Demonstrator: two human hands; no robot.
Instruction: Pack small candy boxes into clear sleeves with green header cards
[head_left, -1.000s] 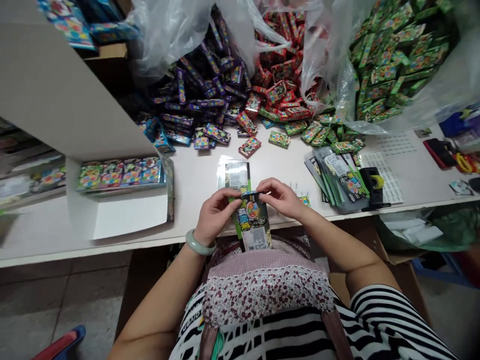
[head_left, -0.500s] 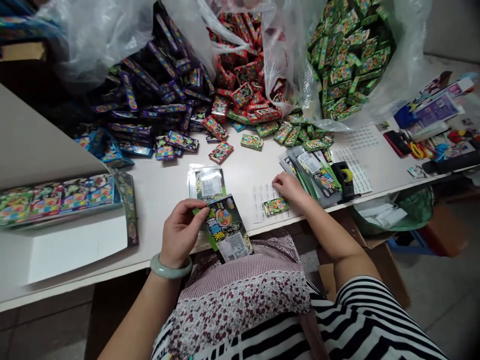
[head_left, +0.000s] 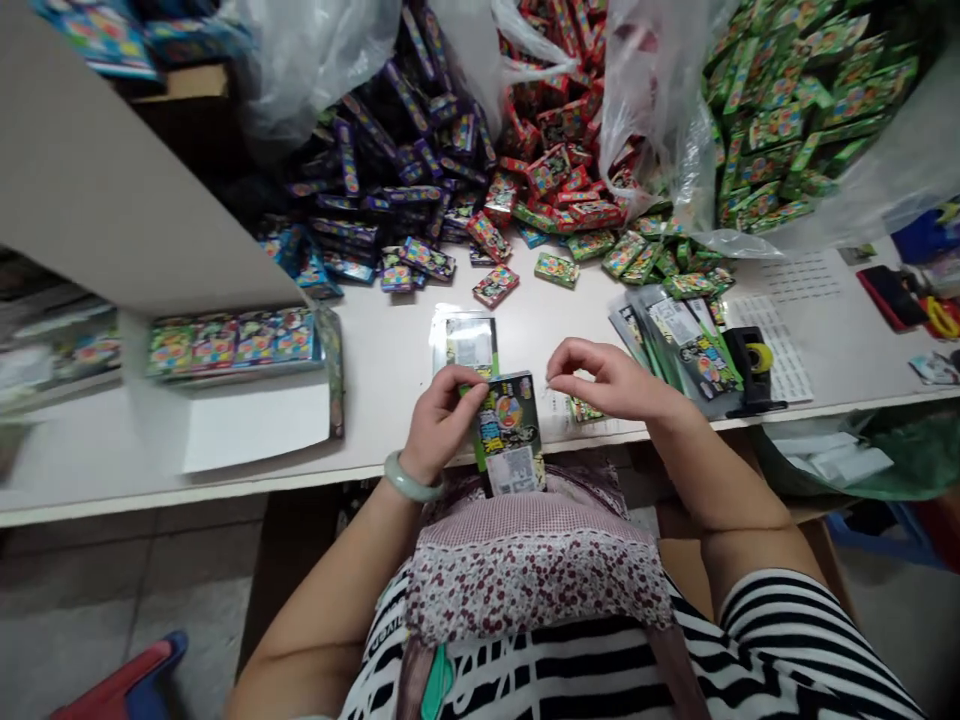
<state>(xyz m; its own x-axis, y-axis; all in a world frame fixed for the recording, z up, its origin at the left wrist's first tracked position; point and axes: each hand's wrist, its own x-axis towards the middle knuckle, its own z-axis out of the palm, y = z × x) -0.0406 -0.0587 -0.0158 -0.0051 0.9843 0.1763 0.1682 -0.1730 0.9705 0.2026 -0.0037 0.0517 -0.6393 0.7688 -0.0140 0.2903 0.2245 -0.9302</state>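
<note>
While the left hand (head_left: 444, 418) pinches: thumb and fingertips press on the upper-left corner of the black packet (head_left: 514, 430) — one corner only, so it could swivel or slip if that hold eases.
Black packet: just off the left fingertips toward four o'clock, printed side up, lower end past the near edge of the desk (head_left: 375, 350); a slip would likely send it down toward the apron (head_left: 540, 585).
Right hand: at two o'clock from the packet, apart from it, thumb and fingertips drawn together; cannot tell if anything thin sits between them. If so, it could crease or cling to the skin.
Small green box: (head_left: 585, 410) at three o'clock, partly hidden below the right hand; a low wrist could nudge it, or shift the printed sheet (head_left: 559, 422) beside it.
Second packet: (head_left: 471, 345) at eleven o'clock, flat, close behind the held one — they could catch.
Fanned packets: (head_left: 694, 350) toward two o'clock, beside the tape dispenser (head_left: 751, 358); overlapped loosely, so a forearm brush might spread them.
</note>
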